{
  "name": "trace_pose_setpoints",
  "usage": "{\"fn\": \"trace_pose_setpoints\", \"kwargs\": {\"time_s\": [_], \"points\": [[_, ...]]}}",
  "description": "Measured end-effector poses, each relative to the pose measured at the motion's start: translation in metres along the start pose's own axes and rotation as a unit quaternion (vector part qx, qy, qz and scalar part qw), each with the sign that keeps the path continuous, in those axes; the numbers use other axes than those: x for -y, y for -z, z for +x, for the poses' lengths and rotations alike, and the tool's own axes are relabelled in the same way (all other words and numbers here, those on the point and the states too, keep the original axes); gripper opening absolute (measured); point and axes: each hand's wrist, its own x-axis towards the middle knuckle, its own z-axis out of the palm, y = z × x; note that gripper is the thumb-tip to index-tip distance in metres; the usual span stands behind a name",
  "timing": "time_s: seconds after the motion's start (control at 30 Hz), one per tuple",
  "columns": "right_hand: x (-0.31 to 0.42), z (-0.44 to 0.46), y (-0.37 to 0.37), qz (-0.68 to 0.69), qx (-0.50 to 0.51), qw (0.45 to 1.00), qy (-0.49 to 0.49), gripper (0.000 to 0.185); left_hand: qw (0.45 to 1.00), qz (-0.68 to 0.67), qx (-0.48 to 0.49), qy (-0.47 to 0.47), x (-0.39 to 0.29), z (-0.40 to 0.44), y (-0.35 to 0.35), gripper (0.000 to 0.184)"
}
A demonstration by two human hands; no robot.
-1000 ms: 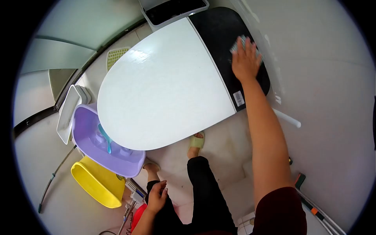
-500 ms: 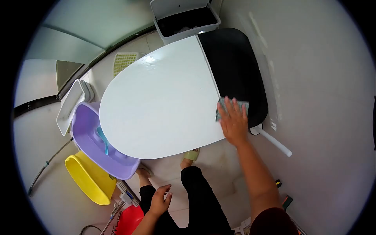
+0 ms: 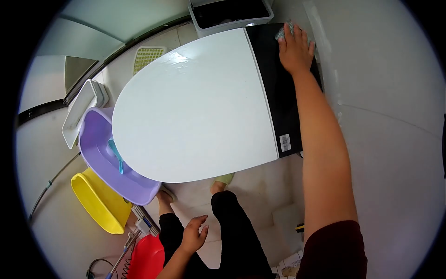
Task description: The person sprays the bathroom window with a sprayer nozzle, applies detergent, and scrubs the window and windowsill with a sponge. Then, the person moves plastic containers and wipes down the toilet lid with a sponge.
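Note:
My right hand lies with its fingers over a grey-green cloth, pressing it at the far corner of the toilet's black rear panel. Part of the cloth is hidden under the palm. The white toilet lid is down and fills the middle of the view, wet or shiny near its far edge. A barcode sticker shows at the near end of the black panel. Low in the view, my left hand hangs over my legs, holding nothing, its fingers bent and thumb apart.
On the left stand a purple basin with a blue brush-like item inside, a yellow basin and white tubs. A grey bin is behind the toilet. A red basin sits at the lower left.
My right hand has slid the cloth from the near end of the black panel to its far corner. The barcode sticker shows now. My left hand stays almost in place; the view has shifted slightly.

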Motion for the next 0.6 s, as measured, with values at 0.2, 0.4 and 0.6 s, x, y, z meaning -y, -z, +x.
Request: {"fn": "trace_pose_setpoints", "kwargs": {"time_s": [0.2, 0.4, 0.6], "points": [[0.006, -0.087, 0.036, -0.005, 0.029, 0.994, -0.102, 0.053, 0.999, 0.012, 0.018, -0.035, -0.019, -0.003, 0.014, 0.034], [0.003, -0.169, 0.066, 0.001, 0.057, 0.981, -0.186, 0.057, 0.998, 0.043, 0.036, -0.036, -0.016, -0.017, 0.03, 0.033], [0.011, -0.217, 0.079, -0.004, 0.044, 0.974, -0.223, 0.055, 0.996, 0.063, 0.054, -0.04, -0.016, -0.03, 0.04, 0.033]]}}
